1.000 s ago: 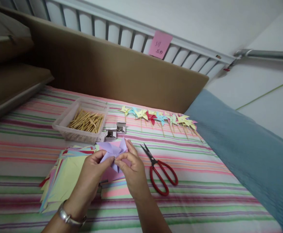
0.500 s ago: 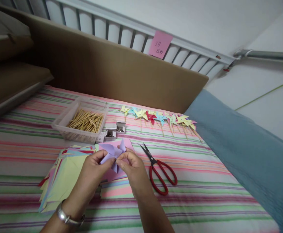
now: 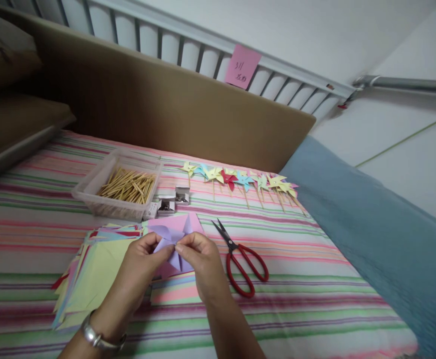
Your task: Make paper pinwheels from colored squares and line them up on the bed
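Both my hands pinch a folded purple paper pinwheel just above the striped cloth. My left hand grips its left side with thumb and fingers closed. My right hand pinches its centre from the right. Under and beside them lies a fanned stack of coloured paper squares, with a pink sheet on top behind the pinwheel. A silver bracelet sits on my left wrist.
Red-handled scissors lie just right of my hands. A clear tub of wooden sticks and two small open boxes stand behind. A row of finished pinwheels lies further back. Blue bedding borders the right; a cardboard panel rises behind.
My right fingers have curled from spread to a closed pinch on the pinwheel's centre. Both hands sank slightly and shifted left in view as the camera moved.
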Available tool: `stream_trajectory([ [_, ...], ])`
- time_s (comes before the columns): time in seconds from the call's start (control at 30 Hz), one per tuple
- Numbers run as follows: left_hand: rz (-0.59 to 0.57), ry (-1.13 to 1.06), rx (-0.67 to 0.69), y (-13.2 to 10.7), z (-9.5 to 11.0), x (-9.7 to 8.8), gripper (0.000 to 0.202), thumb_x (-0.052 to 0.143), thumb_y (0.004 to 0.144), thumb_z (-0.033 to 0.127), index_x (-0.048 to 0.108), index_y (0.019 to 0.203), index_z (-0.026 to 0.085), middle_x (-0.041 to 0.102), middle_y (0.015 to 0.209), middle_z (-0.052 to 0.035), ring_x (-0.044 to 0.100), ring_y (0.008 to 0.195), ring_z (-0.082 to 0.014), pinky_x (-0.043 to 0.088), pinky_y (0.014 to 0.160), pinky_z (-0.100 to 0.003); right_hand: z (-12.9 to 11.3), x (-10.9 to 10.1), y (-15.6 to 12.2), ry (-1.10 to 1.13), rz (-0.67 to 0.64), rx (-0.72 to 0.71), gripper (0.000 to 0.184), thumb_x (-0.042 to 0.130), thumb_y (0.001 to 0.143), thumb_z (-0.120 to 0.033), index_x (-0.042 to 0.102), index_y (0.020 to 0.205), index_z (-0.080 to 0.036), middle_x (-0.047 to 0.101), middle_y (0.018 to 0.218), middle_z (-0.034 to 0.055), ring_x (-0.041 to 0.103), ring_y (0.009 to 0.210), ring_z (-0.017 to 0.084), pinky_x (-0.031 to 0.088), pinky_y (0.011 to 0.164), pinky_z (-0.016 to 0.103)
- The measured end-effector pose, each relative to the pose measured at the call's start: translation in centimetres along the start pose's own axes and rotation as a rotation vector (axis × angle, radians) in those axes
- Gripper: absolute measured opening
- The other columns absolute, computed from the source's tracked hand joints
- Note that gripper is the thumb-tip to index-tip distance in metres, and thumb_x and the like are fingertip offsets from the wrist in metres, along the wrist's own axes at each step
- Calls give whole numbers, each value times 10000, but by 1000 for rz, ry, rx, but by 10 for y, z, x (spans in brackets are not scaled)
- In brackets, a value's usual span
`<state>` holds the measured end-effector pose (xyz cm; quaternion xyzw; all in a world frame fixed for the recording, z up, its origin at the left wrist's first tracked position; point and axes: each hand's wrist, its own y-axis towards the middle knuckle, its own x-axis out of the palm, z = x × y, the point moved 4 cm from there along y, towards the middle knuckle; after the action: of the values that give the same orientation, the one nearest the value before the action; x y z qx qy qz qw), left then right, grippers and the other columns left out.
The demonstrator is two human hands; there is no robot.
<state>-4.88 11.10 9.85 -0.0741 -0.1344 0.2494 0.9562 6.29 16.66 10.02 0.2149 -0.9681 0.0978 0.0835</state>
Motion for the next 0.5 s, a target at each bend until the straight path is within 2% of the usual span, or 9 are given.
stream_trajectory([
  [0.17,22,-57,-33,2,-6,-1,104,735,580,194,639,602,162,617,575,32,514,547,-110,409,554,-212,-1,0,0,18,36,14,103,688,577,-207,598,582,-158,560,558,-37,451,538,95,341,542,221],
  [0.37,-59,-174,-92,3,-12,0,104,757,600,184,653,611,178,625,562,52,525,528,-87,400,547,-185,0,-1,1,28,36,23,99,688,569,-198,598,572,-155,560,543,-40,456,533,94,344,546,223],
  [0.5,-73,-212,-122,1,-11,2,111,763,597,173,652,592,181,594,526,64,491,491,-72,363,501,-174,1,-2,1,46,33,25,107,694,567,-198,597,578,-154,563,545,-39,453,532,93,339,545,224],
])
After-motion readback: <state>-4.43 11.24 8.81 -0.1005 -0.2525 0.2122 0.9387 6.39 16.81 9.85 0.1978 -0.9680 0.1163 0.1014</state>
